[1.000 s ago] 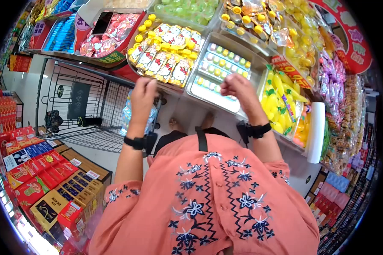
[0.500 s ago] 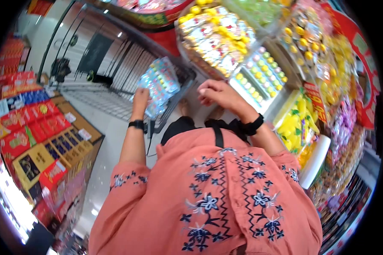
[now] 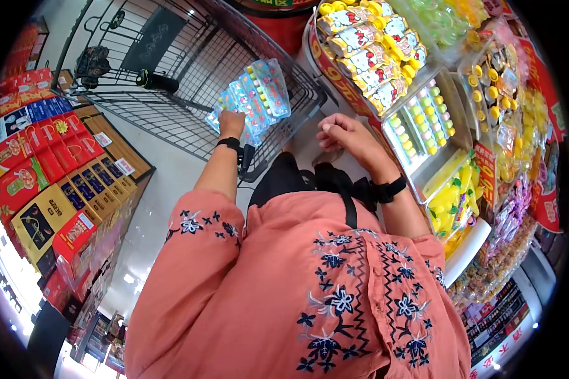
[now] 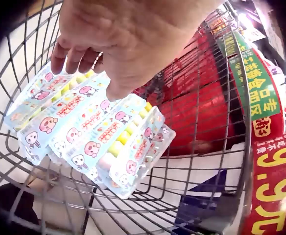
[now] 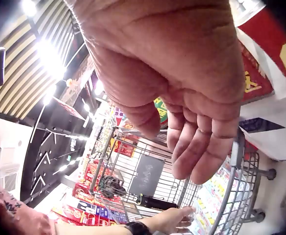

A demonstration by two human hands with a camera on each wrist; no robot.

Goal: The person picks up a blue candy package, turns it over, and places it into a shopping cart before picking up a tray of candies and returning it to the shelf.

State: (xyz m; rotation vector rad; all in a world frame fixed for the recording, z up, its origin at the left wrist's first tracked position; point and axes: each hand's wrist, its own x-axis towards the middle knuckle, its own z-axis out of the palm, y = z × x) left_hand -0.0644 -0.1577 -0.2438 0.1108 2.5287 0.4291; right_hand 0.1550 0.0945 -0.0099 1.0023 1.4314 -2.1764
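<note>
Several light-blue cartoon-printed packs with rows of yellow and pale round sweets lie in the shopping cart's wire basket. My left hand is low over them; in the left wrist view its thumb and relaxed fingertips hang right at the top of the packs. In the right wrist view that same hand shows its fingers extended beside the packs. My right hand, fingers loosely bent and holding nothing, hovers between the cart and the candy display. Similar rows of sweets sit in a display bin beside it.
Hello Kitty packets with yellow caps fill the bin ahead. Yellow banana-shaped packs and a white roll stand at right. A black bottle-like item lies in the cart. Stacked gift boxes occupy the left.
My left hand has moved from near the display bins left to the packs in the cart. The right hand has drawn back from the sweets bin. The view has turned toward the cart.
</note>
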